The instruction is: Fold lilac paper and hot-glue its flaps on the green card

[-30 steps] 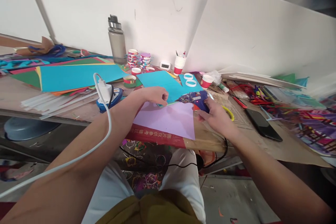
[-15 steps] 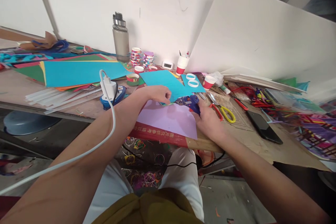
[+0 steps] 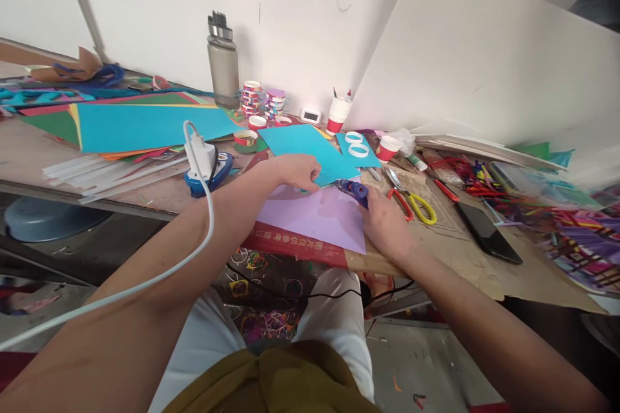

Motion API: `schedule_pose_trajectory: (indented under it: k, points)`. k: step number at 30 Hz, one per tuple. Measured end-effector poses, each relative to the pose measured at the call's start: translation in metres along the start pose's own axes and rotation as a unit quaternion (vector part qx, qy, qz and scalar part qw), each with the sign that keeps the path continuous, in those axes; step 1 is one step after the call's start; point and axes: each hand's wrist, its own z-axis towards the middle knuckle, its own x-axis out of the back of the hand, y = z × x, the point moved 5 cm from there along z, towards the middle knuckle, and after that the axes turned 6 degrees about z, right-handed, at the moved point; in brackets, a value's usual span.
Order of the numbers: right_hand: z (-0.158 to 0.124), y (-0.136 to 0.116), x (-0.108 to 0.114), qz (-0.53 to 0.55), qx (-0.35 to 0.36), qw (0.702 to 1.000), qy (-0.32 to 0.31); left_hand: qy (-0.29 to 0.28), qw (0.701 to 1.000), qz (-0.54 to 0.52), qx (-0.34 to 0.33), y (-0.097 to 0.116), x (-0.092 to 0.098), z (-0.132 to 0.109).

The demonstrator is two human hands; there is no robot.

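My right hand point(image 3: 385, 219) is wrapped round a blue hot glue gun point(image 3: 357, 191), whose nozzle points left and away from me. Under it lies a purple sheet point(image 3: 320, 216) at the front edge of the table. My left hand point(image 3: 301, 172) is closed, fingers curled down at the near edge of a light blue sheet point(image 3: 298, 142). Its fingertips are hidden, so what they pinch cannot be made out. Two white paper rings point(image 3: 358, 150) rest on a smaller blue piece behind the glue gun.
Scissors with yellow and red handles point(image 3: 421, 208) and a black phone point(image 3: 487, 232) lie to the right. Stacked paper cups point(image 3: 338, 115), a bottle point(image 3: 223, 68) and decorated rings point(image 3: 250, 98) stand at the back. A white cable point(image 3: 209, 219) crosses above my left forearm from a blue power socket point(image 3: 220, 171).
The glue gun's nozzle has drawn back to the right, away from my left fingers, and turned a little. My left hand stays near the blue sheet's edge.
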Motion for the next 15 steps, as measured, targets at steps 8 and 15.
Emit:
schedule_pose_trajectory:
  k: [8,15]
  points:
    - [0.002,-0.020,0.001,-0.014,0.059,0.996,-0.064,0.005,1.000,-0.012,-0.019,-0.003,-0.003,0.005]
    - [0.006,-0.002,0.001,-0.028,0.082,0.995,-0.042,0.010,0.999,-0.020,-0.032,-0.004,-0.002,0.005]
